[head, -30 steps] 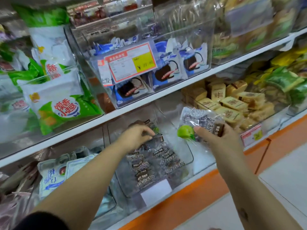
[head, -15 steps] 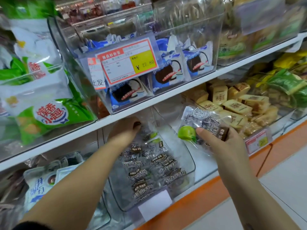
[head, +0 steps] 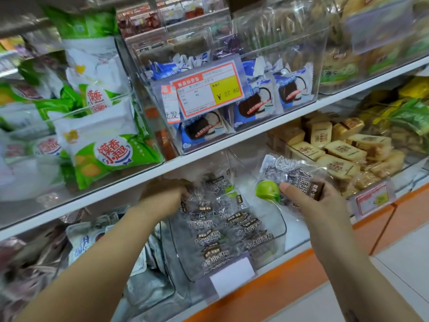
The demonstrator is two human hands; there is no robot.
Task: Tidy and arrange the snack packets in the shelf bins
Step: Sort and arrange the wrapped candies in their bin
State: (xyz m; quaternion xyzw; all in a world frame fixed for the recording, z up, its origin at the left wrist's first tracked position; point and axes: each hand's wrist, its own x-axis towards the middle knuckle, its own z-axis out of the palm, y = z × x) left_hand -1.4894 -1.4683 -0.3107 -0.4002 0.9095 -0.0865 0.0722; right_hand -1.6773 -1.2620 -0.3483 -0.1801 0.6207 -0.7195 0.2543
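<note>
The left hand [head: 162,197] has pushed from the near packets to the far end of the bin [head: 282,228], under the shelf edge [head: 255,131]; its fingers are buried among the packets [head: 222,226], so I cannot tell if it grips one. The right hand [head: 311,201] keeps pinching a spare packet [head: 292,175] just right of the bin, likely waiting for room

Packets [head: 216,231] fill clear bin [head: 282,225]; spare packet [head: 290,173] raised

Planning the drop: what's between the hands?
Head view: plum packets in the clear bin and its wall, between left hand and right hand, which holds another packet.
</note>
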